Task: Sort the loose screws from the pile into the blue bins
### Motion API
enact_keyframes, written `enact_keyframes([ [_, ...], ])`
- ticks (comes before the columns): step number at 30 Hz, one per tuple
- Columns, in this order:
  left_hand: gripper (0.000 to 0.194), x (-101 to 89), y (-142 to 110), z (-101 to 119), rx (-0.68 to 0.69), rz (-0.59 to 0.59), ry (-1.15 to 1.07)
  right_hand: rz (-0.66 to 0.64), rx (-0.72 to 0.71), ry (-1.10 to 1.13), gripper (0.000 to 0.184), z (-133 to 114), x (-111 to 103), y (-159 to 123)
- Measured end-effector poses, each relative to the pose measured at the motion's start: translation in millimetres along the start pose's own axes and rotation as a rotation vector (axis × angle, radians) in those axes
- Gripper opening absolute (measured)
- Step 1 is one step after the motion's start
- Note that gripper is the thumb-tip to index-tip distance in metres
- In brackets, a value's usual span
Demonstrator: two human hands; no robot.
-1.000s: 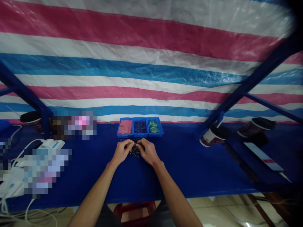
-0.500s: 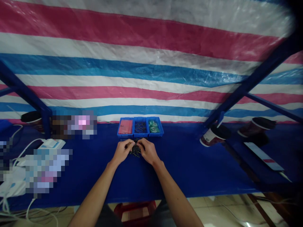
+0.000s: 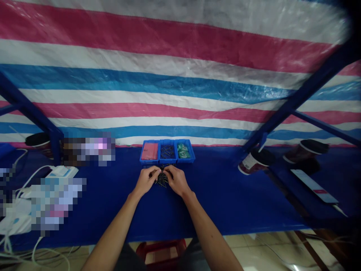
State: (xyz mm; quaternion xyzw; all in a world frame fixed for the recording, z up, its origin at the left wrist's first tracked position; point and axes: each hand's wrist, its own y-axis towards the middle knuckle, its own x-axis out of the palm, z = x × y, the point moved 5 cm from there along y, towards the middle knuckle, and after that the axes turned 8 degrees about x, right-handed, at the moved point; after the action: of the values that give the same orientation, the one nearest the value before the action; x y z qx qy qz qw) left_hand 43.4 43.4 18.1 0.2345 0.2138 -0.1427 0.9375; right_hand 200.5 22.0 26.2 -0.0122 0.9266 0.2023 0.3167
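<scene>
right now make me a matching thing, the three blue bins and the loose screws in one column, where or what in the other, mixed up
Column one:
1. left bin
2. middle bin
3. right bin
4. loose screws

Column two:
A. dark screws
B. between the left hand and right hand
C. green packet
D. pink packet

Pairs: 1-D, 2-A, 3-C, 4-B

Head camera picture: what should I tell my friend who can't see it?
The left hand and right hand touch a small pile of dark screws on a blue table. Three blue bins sit just behind, and a striped tarp hangs beyond.
</scene>
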Motion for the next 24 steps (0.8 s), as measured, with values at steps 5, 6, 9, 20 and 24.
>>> enact_keyframes([
  [5,0.036,-0.2,0.0,0.7,-0.004,-0.002,-0.005,-0.005,0.005,0.003,0.014,0.4,0.1,0.1],
  [6,0.037,-0.1,0.0,0.9,-0.007,-0.003,-0.005,-0.007,0.005,0.005,0.014,0.5,0.1,0.1],
  [9,0.039,-0.1,0.1,1.5,-0.008,-0.004,0.005,-0.005,0.005,0.01,0.015,0.5,0.1,0.0],
  [20,0.036,-0.1,0.3,1.8,-0.004,-0.001,-0.01,0.009,0.013,0.031,0.015,1.1,0.5,-0.3],
  [24,0.035,-0.1,0.4,1.7,-0.003,-0.005,-0.011,0.009,0.016,0.031,0.014,1.4,0.8,-0.4],
])
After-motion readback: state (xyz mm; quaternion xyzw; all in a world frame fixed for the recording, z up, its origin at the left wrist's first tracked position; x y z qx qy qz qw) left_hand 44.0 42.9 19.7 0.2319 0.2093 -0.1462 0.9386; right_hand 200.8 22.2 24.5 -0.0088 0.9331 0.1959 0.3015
